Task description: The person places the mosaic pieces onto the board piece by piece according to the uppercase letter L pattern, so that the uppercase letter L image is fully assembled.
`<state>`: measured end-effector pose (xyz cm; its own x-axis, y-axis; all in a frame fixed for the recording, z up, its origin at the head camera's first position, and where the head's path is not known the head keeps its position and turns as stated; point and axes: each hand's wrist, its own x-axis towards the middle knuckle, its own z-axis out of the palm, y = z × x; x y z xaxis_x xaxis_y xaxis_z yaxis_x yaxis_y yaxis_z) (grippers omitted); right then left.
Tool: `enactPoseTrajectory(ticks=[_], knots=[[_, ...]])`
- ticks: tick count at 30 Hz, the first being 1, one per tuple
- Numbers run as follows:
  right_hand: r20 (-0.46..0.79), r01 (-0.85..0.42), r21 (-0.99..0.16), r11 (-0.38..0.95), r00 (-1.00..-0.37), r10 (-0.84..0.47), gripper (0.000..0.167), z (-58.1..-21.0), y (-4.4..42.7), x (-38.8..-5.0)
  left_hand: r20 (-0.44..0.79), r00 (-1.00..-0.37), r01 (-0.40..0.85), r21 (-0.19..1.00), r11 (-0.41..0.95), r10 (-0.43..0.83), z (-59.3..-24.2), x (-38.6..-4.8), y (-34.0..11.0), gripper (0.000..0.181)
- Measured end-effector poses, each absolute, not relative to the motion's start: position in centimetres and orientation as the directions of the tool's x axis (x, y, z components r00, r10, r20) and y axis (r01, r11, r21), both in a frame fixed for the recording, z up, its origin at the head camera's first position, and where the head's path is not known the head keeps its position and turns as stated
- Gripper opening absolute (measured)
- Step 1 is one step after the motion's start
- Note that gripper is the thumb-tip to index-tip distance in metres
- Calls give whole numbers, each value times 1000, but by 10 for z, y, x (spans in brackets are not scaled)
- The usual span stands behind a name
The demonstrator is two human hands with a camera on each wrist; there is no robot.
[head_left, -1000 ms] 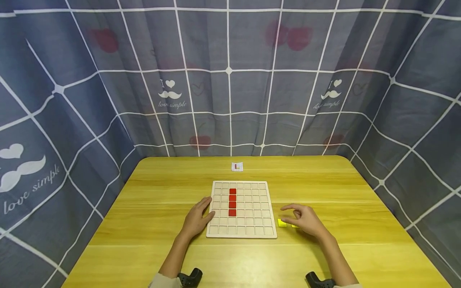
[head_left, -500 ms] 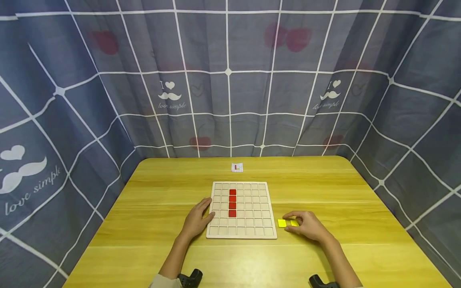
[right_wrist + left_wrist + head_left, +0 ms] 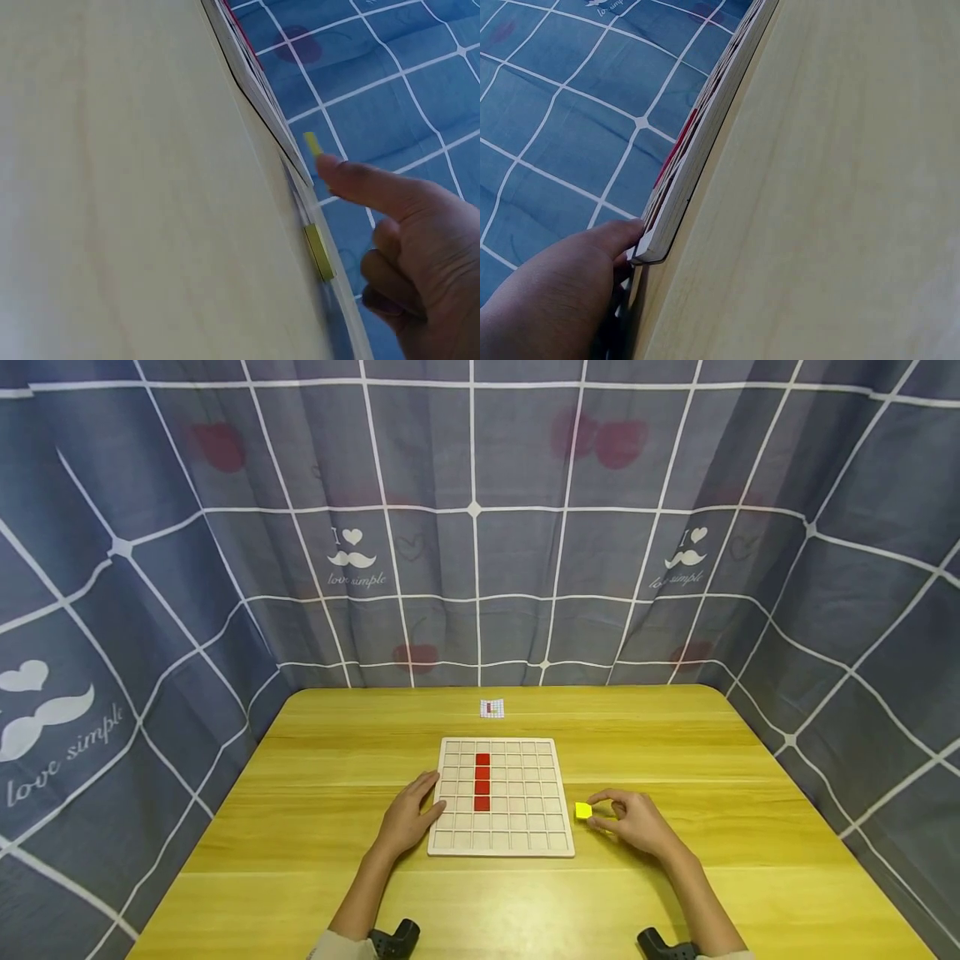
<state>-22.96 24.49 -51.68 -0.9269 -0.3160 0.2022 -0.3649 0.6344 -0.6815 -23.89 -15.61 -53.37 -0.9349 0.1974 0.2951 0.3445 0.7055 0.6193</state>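
A pale wooden grid board [image 3: 525, 841] lies on the table, a column of several red tiles [image 3: 482, 782] set in its cells. Along the board's left edge rests my left hand [image 3: 408, 814], fingers relaxed; the left wrist view shows the thumb [image 3: 622, 234] touching the board's near corner. Just right of the board, my right hand [image 3: 637, 820] pinches a yellow tile [image 3: 583, 811] between thumb and index finger, held above the table. The right wrist view shows another yellow tile [image 3: 319, 253] lying on the table; from the head view I cannot make it out separately.
A small printed card [image 3: 492, 708] with a grid pattern lies behind the board. Grey checked curtains [image 3: 480, 552] hang along the back and both sides of the wooden table [image 3: 300, 860]. A dark strap device [image 3: 396, 938] sits at each wrist.
My right hand has come down to the yellow tiles, gripped one and lifted it slightly towards the board. The left hand and the red tiles stay where they were.
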Motion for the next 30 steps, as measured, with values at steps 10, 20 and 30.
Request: enactPoseTrajectory(ticks=[10, 20, 30], knots=[[423, -494, -624, 606, -865, -271, 25, -510, 209, -243, 284, -938, 337, 617, 711, 198, -534, -238, -156, 54], [420, -503, -631, 590, -862, -285, 27, -507, 159, -252, 284, -939, 335, 623, 707, 195, -534, -238, -156, 54], [323, -467, -647, 602, -884, -339, 25, -516, 127, -256, 282, -938, 337, 621, 707, 200, -531, -239, -156, 54]])
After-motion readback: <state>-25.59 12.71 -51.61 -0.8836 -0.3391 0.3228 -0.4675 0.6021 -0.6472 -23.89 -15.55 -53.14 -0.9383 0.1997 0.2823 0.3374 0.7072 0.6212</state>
